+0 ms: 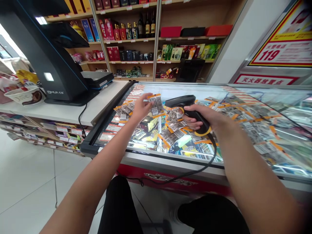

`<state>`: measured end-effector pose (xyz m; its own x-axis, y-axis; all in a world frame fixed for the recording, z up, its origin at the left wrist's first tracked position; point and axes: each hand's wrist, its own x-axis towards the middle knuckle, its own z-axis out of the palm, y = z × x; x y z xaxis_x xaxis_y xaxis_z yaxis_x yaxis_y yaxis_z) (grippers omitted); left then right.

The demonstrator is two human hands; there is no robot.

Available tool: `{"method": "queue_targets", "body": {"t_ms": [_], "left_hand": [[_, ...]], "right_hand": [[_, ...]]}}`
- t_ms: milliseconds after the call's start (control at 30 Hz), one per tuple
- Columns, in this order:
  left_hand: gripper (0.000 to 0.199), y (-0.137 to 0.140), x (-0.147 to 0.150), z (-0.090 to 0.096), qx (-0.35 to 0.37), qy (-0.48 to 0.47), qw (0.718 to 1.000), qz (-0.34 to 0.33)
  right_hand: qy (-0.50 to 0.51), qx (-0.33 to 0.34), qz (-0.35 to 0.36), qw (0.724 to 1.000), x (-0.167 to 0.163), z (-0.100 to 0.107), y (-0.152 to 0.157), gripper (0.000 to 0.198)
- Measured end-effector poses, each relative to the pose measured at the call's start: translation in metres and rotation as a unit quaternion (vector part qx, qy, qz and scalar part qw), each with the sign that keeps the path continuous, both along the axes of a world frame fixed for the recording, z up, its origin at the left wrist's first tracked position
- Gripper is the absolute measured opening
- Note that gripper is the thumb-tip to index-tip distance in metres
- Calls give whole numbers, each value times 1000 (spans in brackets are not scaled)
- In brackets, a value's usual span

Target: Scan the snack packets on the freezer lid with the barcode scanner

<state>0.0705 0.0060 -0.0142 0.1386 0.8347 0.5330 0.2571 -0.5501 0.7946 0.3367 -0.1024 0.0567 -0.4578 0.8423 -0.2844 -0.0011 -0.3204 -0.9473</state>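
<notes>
Glass counter (pixel 175 87), right hand (pixel 206 113) around scanner (pixel 180 101), left hand (pixel 142 108) clamped on seemingly illegible packet (pixel 158 105).

Red numerals 119 stand beneath the characters 火警电话 on a wall sign (pixel 285 48) — and a second, red-bordered sign (pixel 264 79) below reads 灭火器放置点. A white tub (pixel 18 97) on the counter bears the name Dove — while lettering on the raised packet (pixel 156 104) is too small to read.

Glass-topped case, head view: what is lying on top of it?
Piles of orange-edged packets lie on the glass-topped case. The lower packets are partly covered by those above, and whatever is directly beneath the piles cannot be seen.
</notes>
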Motion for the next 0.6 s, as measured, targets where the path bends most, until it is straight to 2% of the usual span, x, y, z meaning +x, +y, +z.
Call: {"method": "queue_targets", "body": {"t_ms": [133, 467, 600], "left_hand": [[36, -8, -4, 3, 52, 37, 998, 6], [34, -16, 3, 2, 82, 72, 994, 16], [36, -9, -10, 8, 118, 75, 986, 91]], "right_hand": [[21, 33, 5, 999, -7, -2, -2, 34], [37, 2, -9, 999, -4, -6, 2, 30], [59, 26, -23, 998, -1, -1, 0, 30]]}}
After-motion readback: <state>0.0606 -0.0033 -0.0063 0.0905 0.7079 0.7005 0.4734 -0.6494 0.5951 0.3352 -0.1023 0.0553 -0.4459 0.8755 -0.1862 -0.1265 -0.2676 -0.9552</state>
